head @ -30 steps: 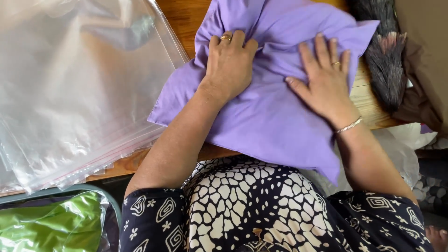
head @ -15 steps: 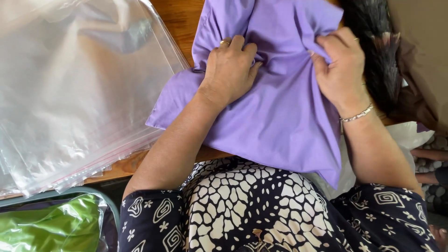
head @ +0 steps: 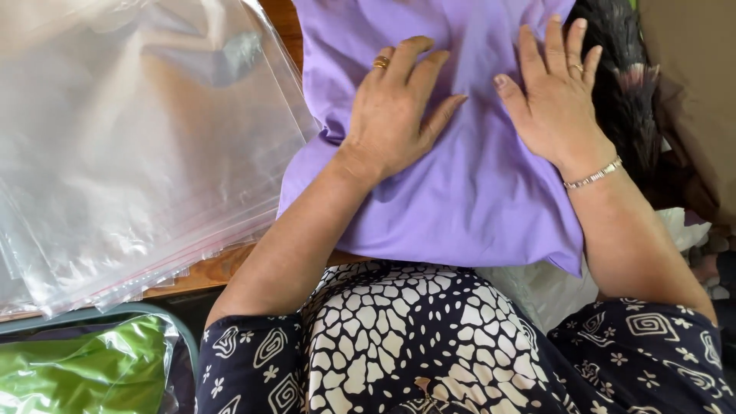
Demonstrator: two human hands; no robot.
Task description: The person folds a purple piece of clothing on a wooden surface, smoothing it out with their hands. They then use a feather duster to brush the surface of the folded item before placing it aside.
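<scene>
Fingers (head: 429, 65) spread and flat on both hands: left hand (head: 395, 115) and right hand (head: 556, 96) press palm-down, side by side, on a folded purple cloth (head: 460, 199), gripping nothing. Cloth lies on a wooden table (head: 222, 264) at the near edge, directly before the person's patterned dress (head: 399, 337). Stack of clear plastic bags (head: 130, 146) just beside it to the left; green bagged item (head: 84, 368) in a bin below.

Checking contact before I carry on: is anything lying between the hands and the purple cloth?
Nothing visible does. The left hand and right hand both rest flat, palms down, directly on the purple cloth. The stack of clear plastic bags lies apart, to the left.
</scene>
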